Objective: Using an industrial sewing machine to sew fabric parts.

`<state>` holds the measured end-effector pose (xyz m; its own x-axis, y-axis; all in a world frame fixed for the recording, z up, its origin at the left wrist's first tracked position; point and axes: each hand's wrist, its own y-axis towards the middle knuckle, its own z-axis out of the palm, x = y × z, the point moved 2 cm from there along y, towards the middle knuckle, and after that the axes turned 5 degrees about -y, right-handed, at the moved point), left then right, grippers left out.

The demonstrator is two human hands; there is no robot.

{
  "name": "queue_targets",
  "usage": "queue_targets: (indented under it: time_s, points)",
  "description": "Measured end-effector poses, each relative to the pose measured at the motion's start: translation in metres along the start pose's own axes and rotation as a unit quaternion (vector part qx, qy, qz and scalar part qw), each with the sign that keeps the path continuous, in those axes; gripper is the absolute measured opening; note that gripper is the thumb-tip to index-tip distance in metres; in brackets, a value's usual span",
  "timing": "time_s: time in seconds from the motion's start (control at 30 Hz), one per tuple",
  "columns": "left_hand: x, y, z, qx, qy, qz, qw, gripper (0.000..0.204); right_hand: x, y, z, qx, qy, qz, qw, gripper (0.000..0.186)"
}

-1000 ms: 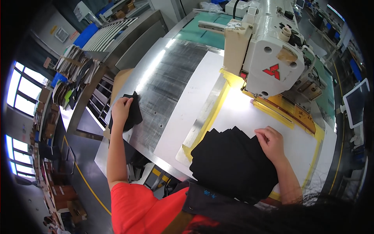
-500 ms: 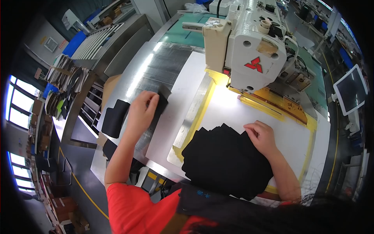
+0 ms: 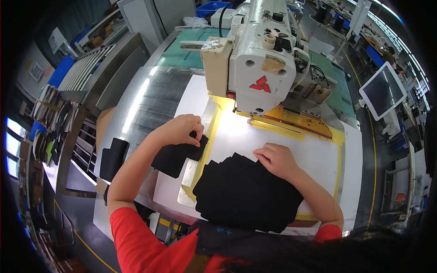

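My left hand [image 3: 182,129] pinches a black fabric piece [image 3: 175,159] by its upper right edge. The piece hangs over the white sheet and reaches the yellow-taped left bar of the frame [image 3: 191,175]. To the right lies a fanned pile of black fabric pieces [image 3: 248,195], on the white surface close to my body. My right hand [image 3: 277,161] is at the pile's upper right edge, thumb and fingers together; whether cloth is between them is hidden. Another stack of black pieces [image 3: 114,159] sits on the metal table, left of my left forearm.
A white industrial sewing machine head [image 3: 259,68] stands beyond the pile, its light shining on the white surface. Below it runs an amber bar [image 3: 305,125] with yellow tape. A screen [image 3: 382,91] is at the right. A metal rack [image 3: 79,136] stands at the left.
My left hand has moved right from the metal table, bringing a black fabric piece to the frame's left bar. My right hand stays at the pile's edge. The whole view has shifted.
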<state>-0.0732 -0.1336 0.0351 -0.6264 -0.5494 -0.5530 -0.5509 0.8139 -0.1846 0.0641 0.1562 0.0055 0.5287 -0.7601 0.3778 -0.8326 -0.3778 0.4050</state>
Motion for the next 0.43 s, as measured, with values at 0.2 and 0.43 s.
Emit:
queue_targets:
  time_s: [0.2, 0.43]
  points:
    - [-0.019, -0.009, -0.001, -0.138, -0.023, -0.059, 0.988, 0.027, 0.017, 0.027, 0.007, 0.001, -0.024, -0.126, 0.992, 0.011]
    - [0.000, -0.027, -0.001, -0.186, 0.130, 0.073, 0.971, 0.036, 0.014, 0.027, 0.013, 0.021, -0.041, -0.143, 0.989, 0.012]
